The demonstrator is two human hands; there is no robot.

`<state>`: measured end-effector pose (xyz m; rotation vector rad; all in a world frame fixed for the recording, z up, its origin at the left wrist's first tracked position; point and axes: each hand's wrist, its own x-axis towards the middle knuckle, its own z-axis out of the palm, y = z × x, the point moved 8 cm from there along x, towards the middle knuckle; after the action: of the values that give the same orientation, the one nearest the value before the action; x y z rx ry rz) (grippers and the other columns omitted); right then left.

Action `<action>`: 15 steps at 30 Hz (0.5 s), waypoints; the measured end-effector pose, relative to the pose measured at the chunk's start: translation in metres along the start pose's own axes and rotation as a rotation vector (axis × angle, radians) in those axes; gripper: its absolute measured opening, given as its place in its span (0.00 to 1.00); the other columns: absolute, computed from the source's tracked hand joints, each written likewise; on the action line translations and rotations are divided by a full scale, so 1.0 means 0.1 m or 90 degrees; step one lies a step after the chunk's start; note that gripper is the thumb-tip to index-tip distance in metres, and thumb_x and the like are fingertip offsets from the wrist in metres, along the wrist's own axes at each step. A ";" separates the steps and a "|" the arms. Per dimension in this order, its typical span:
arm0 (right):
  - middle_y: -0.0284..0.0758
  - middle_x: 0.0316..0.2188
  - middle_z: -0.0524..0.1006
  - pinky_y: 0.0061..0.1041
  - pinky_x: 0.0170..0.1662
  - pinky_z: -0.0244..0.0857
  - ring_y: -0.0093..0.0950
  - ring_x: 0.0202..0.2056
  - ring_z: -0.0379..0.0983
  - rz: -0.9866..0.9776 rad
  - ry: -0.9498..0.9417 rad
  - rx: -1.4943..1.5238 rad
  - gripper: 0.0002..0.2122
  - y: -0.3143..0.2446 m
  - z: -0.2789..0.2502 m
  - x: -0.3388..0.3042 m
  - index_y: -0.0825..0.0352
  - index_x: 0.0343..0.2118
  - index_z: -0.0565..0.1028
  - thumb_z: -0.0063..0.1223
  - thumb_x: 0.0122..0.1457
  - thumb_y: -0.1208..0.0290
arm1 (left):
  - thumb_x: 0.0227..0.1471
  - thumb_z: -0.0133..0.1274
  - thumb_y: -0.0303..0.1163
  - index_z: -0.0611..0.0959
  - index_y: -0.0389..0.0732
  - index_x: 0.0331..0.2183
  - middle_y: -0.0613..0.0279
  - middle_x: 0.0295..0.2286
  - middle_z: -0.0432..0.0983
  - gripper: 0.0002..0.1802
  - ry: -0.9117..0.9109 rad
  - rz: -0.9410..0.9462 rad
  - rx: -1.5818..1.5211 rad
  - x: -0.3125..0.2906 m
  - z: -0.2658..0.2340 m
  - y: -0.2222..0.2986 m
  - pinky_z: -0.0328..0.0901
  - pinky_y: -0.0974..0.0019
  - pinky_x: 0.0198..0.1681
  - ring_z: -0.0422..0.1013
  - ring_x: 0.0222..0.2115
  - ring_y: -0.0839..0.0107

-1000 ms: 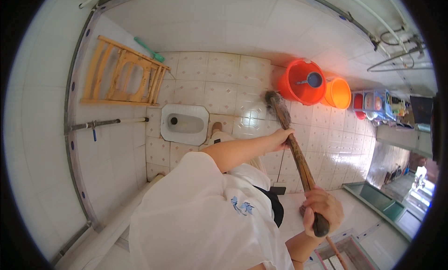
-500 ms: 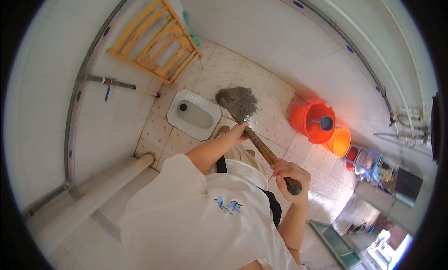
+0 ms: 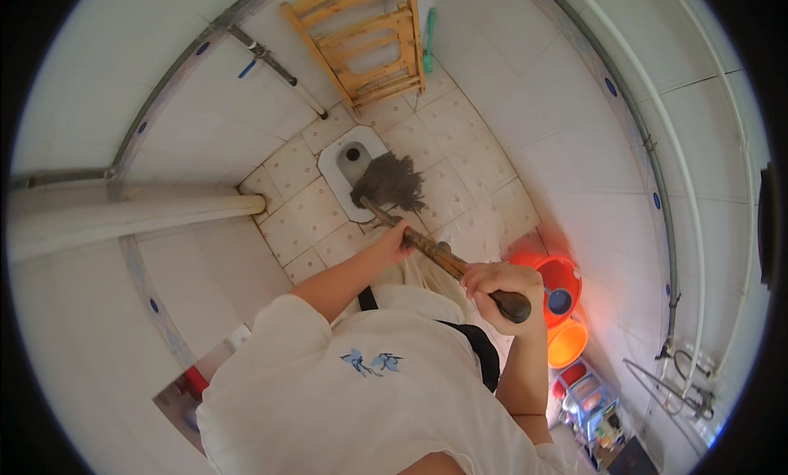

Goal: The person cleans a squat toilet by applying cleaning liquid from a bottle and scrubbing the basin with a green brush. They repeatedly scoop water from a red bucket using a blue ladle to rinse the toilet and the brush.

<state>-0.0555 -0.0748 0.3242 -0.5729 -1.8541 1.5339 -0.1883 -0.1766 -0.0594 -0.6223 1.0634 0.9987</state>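
We have both hands closed around the wooden handle [image 3: 439, 256] of a mop. Our left hand [image 3: 396, 239] grips it nearer the mop head [image 3: 392, 181], and our right hand [image 3: 502, 293] grips near the top end, a little apart. The gray, stringy mop head is over the right side of the white squat toilet [image 3: 331, 167]. We can't tell if they touch. Right of our right hand, we see a red bucket [image 3: 566, 272] beside an orange bucket [image 3: 568, 346].

Mop head [image 3: 394, 178] hides part of toilet [image 3: 334, 165]; right hand [image 3: 510, 279], some of red bucket [image 3: 562, 274]. Chair [image 3: 359, 32] cut off above. I can't identify shelf items [image 3: 607, 428].
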 end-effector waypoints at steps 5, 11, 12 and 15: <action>0.38 0.18 0.75 0.25 0.34 0.70 0.31 0.24 0.76 -0.020 -0.069 0.091 0.03 -0.23 -0.43 0.08 0.70 0.17 0.72 0.52 0.40 0.85 | 0.50 0.49 0.30 0.68 0.38 0.31 0.61 0.27 0.68 0.08 -0.011 0.038 -0.118 -0.41 0.11 -0.32 0.71 0.66 0.36 0.70 0.29 0.68; 0.37 0.18 0.76 0.21 0.27 0.69 0.28 0.23 0.76 -0.085 -0.166 0.113 0.01 -0.51 -0.58 0.57 0.70 0.18 0.74 0.55 0.40 0.81 | 0.53 0.47 0.31 0.68 0.38 0.30 0.62 0.28 0.68 0.08 0.004 0.058 -0.209 -0.88 0.59 -0.30 0.74 0.67 0.36 0.71 0.29 0.69; 0.37 0.18 0.76 0.20 0.27 0.68 0.28 0.22 0.76 -0.076 -0.184 0.130 0.02 -0.54 -0.55 0.69 0.70 0.18 0.74 0.55 0.40 0.81 | 0.52 0.47 0.31 0.68 0.37 0.30 0.61 0.28 0.68 0.07 -0.017 0.067 -0.215 -0.85 0.58 -0.24 0.74 0.66 0.36 0.71 0.30 0.69; 0.37 0.19 0.76 0.21 0.27 0.68 0.28 0.23 0.76 -0.051 -0.264 0.135 0.02 -0.51 -0.35 0.92 0.70 0.19 0.74 0.56 0.40 0.81 | 0.51 0.48 0.29 0.69 0.37 0.29 0.61 0.29 0.69 0.07 0.006 0.085 -0.266 -0.92 0.45 -0.16 0.74 0.66 0.37 0.71 0.30 0.69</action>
<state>-0.0900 0.0019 0.3961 -0.0826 -1.9450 1.8707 -0.1679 -0.1799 0.0425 -0.9035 0.9174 1.3517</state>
